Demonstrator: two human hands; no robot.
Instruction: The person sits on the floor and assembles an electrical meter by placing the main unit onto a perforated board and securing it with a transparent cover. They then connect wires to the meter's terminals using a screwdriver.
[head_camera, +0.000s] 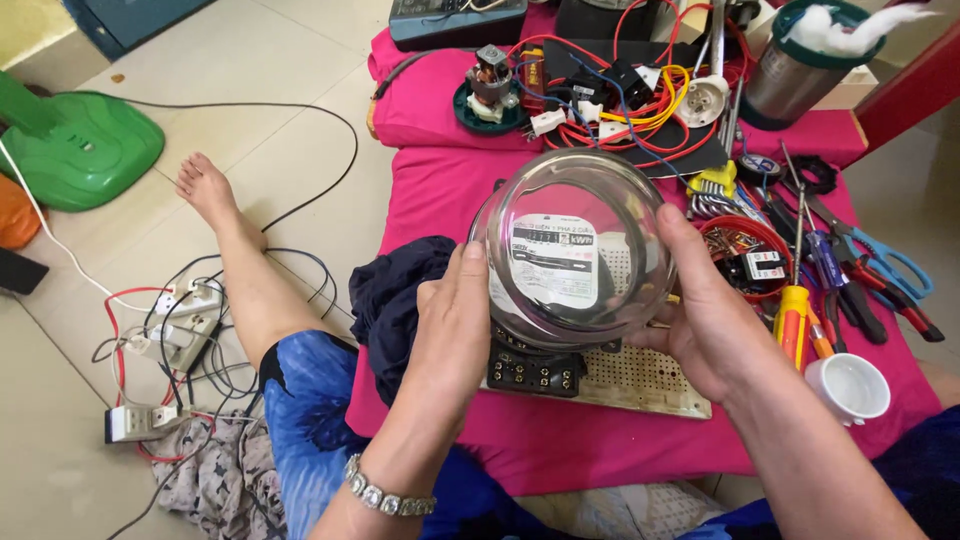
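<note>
Both my left hand (450, 330) and right hand (700, 310) clasp the glass cover (572, 245) mid-frame, fingers curled round it; smooth glass could slip onto the meter base (535, 370).

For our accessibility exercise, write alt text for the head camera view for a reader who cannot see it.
Two bare hands, left hand and right hand, hold a clear round glass meter cover above a black electricity meter base on a pink cushion. Screwdrivers and pliers lie to the right.

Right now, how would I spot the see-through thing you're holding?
Look at the pink cloth on the floor. Above its middle, the left hand and right hand grip a clear glass dome cover, the only transparent round thing there, over a black meter base.
</note>
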